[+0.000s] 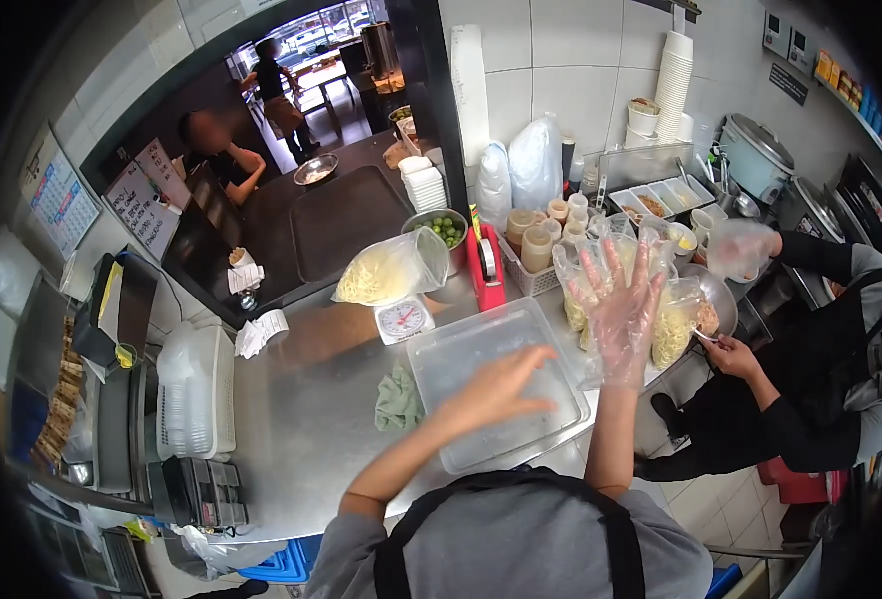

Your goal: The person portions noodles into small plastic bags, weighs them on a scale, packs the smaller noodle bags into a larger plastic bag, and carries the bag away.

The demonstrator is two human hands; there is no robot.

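Note:
My left hand (497,391) is bare and hovers over a translucent plastic tub (435,374), fingers apart and holding nothing. A clear disposable plastic glove covers my right hand (620,314), which is raised with its fingers spread wide. Behind and beside it stand clear bags of yellow noodles (669,338), partly hidden by the glove. Left of the tub lies a crumpled green cloth (399,400). Beyond that, a larger open bag of noodles (375,277) rests on a white dial kitchen scale (405,320).
A red tape dispenser (486,273), a bowl of limes (442,227) and a basket of sauce bottles (534,258) line the counter's back. At right, a co-worker's hand (736,358) holds a utensil by minced food (707,318) near a metal bowl (719,296). A white basket (225,389) stands left.

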